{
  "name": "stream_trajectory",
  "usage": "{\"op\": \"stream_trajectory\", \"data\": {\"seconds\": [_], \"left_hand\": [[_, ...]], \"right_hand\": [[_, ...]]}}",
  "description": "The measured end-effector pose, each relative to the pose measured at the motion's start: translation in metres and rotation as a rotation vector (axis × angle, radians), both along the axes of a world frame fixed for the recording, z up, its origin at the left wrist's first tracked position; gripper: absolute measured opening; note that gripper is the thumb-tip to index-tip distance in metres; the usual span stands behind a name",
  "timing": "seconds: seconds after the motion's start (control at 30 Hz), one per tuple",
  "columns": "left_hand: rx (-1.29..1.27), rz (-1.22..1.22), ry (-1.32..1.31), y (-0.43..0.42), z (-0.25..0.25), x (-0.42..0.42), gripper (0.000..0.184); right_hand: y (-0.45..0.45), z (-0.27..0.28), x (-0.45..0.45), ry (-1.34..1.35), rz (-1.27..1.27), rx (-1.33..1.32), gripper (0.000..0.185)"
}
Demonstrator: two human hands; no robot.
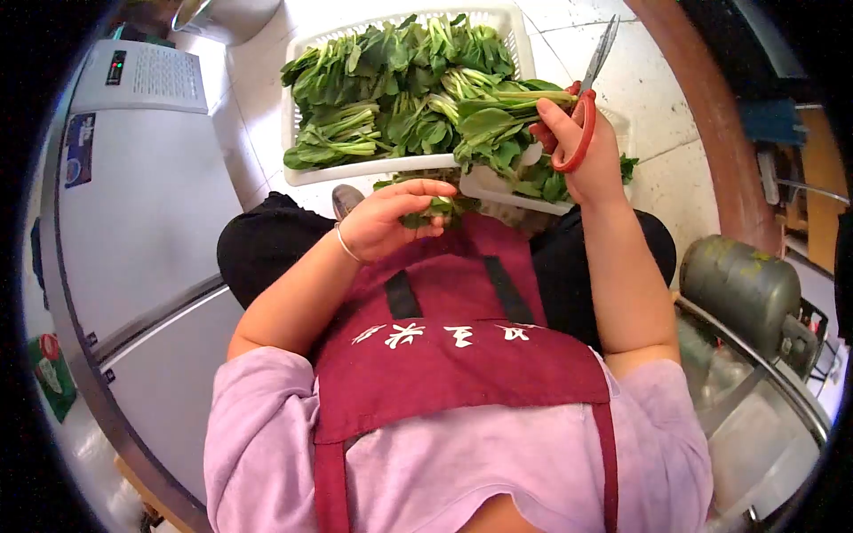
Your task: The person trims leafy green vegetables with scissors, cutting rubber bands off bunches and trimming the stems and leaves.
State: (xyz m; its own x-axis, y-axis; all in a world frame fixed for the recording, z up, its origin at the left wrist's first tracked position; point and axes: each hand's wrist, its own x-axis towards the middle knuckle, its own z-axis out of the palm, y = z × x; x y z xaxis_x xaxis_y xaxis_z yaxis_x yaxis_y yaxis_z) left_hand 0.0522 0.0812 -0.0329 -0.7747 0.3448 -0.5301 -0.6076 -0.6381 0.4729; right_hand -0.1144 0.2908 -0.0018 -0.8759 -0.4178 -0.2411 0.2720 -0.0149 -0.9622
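Red-handled scissors (577,138) are in my right hand (593,160), blades pointing up and away. Between that hand's thumb and fingers is also the stem end of a leafy green bunch (493,124), its leaves hanging to the left. My left hand (391,220), palm turned inward with the fingers curled, has small green leaf pieces (437,210) at its fingertips. Beyond both hands a white plastic basket (378,169) holds many bunches of leafy greens (391,71). Partly under my right hand is a second white container (498,197) with more leaves.
A white refrigerator (142,195) stands at the left, with a metal pot (227,19) beyond it. On the right are a brown post (711,115), a dark green gas cylinder (742,289) and a metal-framed rack (755,355). White floor tiles (680,195) surround the baskets.
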Motion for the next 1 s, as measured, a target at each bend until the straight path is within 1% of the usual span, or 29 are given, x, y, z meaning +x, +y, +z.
{"op": "stream_trajectory", "data": {"seconds": [0.07,0.13,0.17,0.2,0.3,0.37,0.4,0.47,0.5,0.53,0.6,0.63,0.77,0.83,0.87,0.93,0.97,1.0], "left_hand": [[-0.069,0.058,0.024,0.002,0.017,0.009,0.02],[0.057,0.144,0.109,0.001,0.024,0.02,0.022],[0.073,0.176,0.121,0.004,0.026,0.024,0.018],[0.067,0.182,0.125,0.005,0.029,0.028,0.018],[0.094,0.172,0.167,0.008,0.04,0.034,0.014],[0.223,0.204,0.286,0.011,0.05,0.037,0.011],[0.218,0.202,0.295,0.01,0.05,0.036,0.011],[0.301,0.212,0.426,0.006,0.049,0.035,0.016],[0.146,0.267,0.339,0.009,0.066,0.034,0.019],[0.139,0.268,0.342,0.007,0.067,0.035,0.019],[0.236,0.347,0.344,0.002,0.064,0.036,0.021],[0.171,0.364,0.359,0.002,0.064,0.035,0.022],[0.14,0.302,0.425,0.0,0.065,0.031,0.023],[0.22,0.252,0.501,0.001,0.063,0.029,0.017],[0.22,0.249,0.501,0.001,0.062,0.028,0.017],[0.172,0.263,0.504,0.001,0.063,0.027,0.013],[0.172,0.262,0.503,0.0,0.063,0.027,0.013],[0.117,0.301,0.468,-0.001,0.063,0.026,0.02]], "right_hand": [[0.0,0.002,0.003,0.042,-0.008,0.065,0.021],[-0.002,0.007,0.01,0.03,-0.023,0.017,0.022],[-0.003,0.008,0.013,0.01,-0.042,-0.017,0.022],[-0.002,0.005,0.014,0.012,-0.036,-0.023,0.022],[-0.002,-0.004,0.018,-0.007,0.041,0.01,0.024],[-0.008,-0.003,0.028,-0.048,0.041,-0.067,0.024],[-0.009,-0.005,0.031,-0.039,0.042,-0.073,0.024],[-0.011,-0.008,0.033,0.024,0.078,-0.076,0.024],[-0.011,-0.007,0.033,0.041,0.103,-0.039,0.026],[-0.01,-0.004,0.032,0.043,0.104,-0.046,0.026],[-0.01,-0.002,0.03,0.043,0.089,-0.026,0.026],[-0.011,-0.004,0.03,0.07,0.057,-0.014,0.024],[-0.009,-0.002,0.028,0.084,0.091,0.028,0.024],[-0.01,-0.008,0.026,0.205,0.177,0.118,0.024],[-0.009,-0.011,0.026,0.205,0.174,0.117,0.024],[-0.01,-0.012,0.027,0.212,0.157,0.15,0.03],[-0.009,-0.01,0.028,0.181,0.151,0.154,0.031],[-0.009,-0.01,0.028,0.18,0.151,0.153,0.031]]}}
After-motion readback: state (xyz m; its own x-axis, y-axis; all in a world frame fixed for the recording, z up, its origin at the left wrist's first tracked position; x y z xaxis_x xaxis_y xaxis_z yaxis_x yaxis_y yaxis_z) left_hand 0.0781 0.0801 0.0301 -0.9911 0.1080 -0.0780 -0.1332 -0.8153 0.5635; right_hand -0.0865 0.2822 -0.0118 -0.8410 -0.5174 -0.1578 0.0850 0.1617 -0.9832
